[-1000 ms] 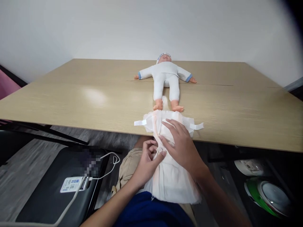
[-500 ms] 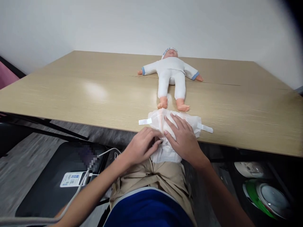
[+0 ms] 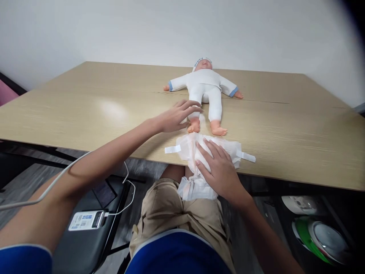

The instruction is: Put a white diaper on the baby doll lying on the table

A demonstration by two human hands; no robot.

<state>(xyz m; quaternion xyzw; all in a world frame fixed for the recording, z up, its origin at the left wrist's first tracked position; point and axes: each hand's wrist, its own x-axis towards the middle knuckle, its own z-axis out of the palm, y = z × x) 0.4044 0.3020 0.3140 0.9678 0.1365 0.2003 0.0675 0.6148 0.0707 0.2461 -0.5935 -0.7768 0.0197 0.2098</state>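
Observation:
A baby doll [image 3: 205, 88] in a white suit lies on its back on the wooden table [image 3: 85, 110], feet toward me. An unfolded white diaper [image 3: 228, 149] lies at the table's near edge, its lower half hanging onto my lap. My right hand [image 3: 218, 169] rests flat on the diaper with fingers spread. My left hand [image 3: 175, 117] reaches forward, fingers apart and holding nothing, beside the doll's left-side leg and just above its foot.
A black chair [image 3: 76, 247] at my left carries a small device with a label and a white cable. Under the table at the right stand white and green bowl-like objects [image 3: 319, 232]. A white wall rises behind the table.
My left hand left the diaper and reached forward to the doll's leg. The right hand stayed pressed on the diaper.

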